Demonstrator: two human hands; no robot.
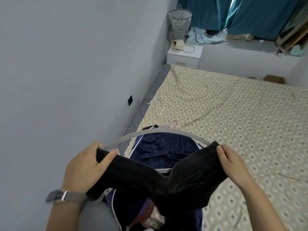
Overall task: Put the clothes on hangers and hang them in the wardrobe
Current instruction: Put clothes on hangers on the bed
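Left hand and right hand each gripped one end of black garment, fingers curled, spreading it across grey hanger w/ even overhang above bed, prob. so it wouldn't slide off.

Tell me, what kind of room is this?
Most likely a bedroom. A bed with a patterned sheet fills most of the floor, a white nightstand stands at its head, and teal curtains hang over a window ledge.

Wall crowds the left; bed lies open on the right.
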